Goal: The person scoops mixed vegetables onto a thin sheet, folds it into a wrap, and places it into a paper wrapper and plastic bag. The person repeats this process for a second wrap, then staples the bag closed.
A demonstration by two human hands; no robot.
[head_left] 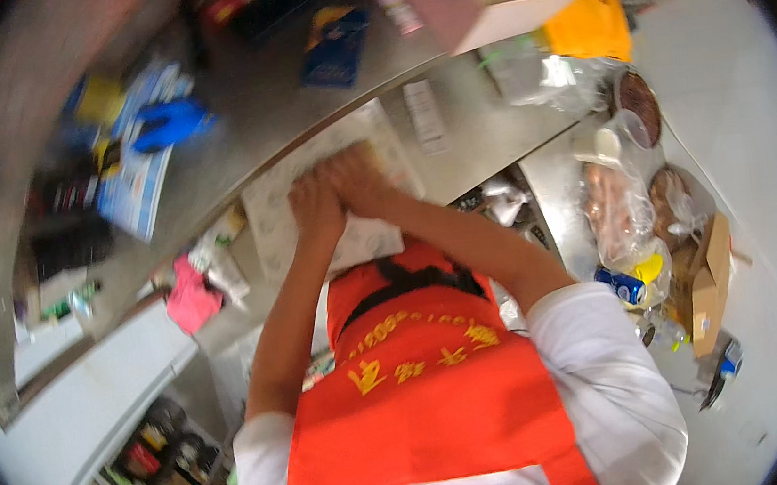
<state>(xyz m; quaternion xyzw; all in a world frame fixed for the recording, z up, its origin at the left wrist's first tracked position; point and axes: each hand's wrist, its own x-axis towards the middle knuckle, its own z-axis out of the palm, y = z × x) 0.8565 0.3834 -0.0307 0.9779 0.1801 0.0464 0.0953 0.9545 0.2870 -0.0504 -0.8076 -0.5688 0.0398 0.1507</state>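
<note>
My left hand [316, 201] and my right hand [358, 181] are side by side and touching, over a pale sheet with a faint printed pattern [274, 218]. The sheet lies at the front edge of a grey metal counter [252, 115]. Motion smears the fingers of both hands, so their exact pose does not show. Something tan or yellowish seems to lie by my right hand's fingertips, too blurred to name. Whether anything is under the palms is hidden. Both forearms reach up from the lower part of the view, past a red apron [424, 400].
A white slim box [425, 117] lies right of the sheet. Beyond are a dark blue packet [335, 47], a pink box [477, 6] and a yellow bag [586, 9]. Bagged brown items [617, 209] and a blue can [620, 284] sit at right. A pink cloth [193, 296] hangs left.
</note>
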